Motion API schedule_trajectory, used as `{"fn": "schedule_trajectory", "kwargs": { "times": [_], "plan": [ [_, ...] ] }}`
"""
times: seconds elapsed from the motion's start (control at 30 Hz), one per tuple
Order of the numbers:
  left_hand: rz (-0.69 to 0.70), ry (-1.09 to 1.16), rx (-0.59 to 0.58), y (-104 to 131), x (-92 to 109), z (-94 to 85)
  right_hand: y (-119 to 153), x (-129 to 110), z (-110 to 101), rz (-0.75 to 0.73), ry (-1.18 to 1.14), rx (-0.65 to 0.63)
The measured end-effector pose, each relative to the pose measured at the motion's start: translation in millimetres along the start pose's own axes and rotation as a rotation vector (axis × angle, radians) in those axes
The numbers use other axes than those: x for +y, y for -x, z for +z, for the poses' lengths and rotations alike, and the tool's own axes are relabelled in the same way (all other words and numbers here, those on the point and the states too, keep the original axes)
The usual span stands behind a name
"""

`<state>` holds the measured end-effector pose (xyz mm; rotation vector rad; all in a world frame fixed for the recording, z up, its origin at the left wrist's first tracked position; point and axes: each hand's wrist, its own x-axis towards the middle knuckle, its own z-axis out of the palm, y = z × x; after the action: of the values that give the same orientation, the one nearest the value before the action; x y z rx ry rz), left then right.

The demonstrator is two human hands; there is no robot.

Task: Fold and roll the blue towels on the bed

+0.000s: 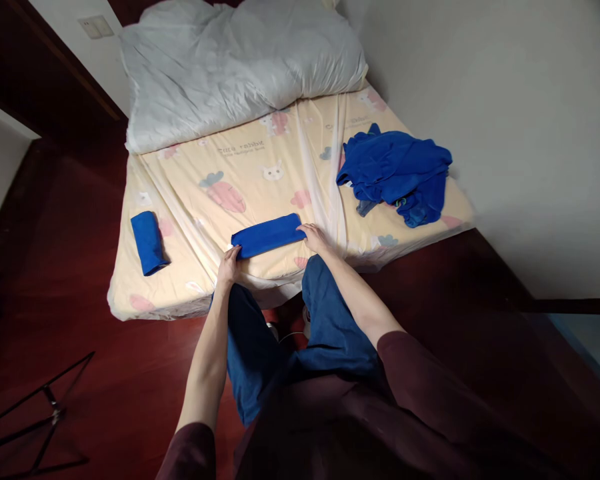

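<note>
A blue garment, folded into a long flat strip, lies across the near part of the bed. My left hand pinches its left end at the near corner. At the opposite end, my right hand has its thumb and fingers closed on the edge. To the left lies a compact blue cloth roll, apart from both hands. A loose heap of blue clothes rests on the right of the bed, with some darker pieces sticking out beneath.
The bed has a cream sheet printed with rabbits and carrots under a thin clear cover. A bulky pale quilt is piled at its far end. White walls stand behind and right. A black metal stand is on the red floor at lower left.
</note>
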<state>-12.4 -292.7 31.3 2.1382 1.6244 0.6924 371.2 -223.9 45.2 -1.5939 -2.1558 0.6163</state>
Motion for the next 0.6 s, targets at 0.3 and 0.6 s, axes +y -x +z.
{"fn": "schedule_trajectory", "kwargs": {
  "times": [0.3,0.6],
  "plan": [
    [-0.157,0.094,0.087,-0.1,7.9,-7.7,-0.8,1.2,-0.6,0.107,-0.2,0.052],
    [-0.285,0.134,0.122,-0.4,9.2,-7.1,-4.8,-2.0,0.6,0.275,-0.172,0.041]
  ]
}}
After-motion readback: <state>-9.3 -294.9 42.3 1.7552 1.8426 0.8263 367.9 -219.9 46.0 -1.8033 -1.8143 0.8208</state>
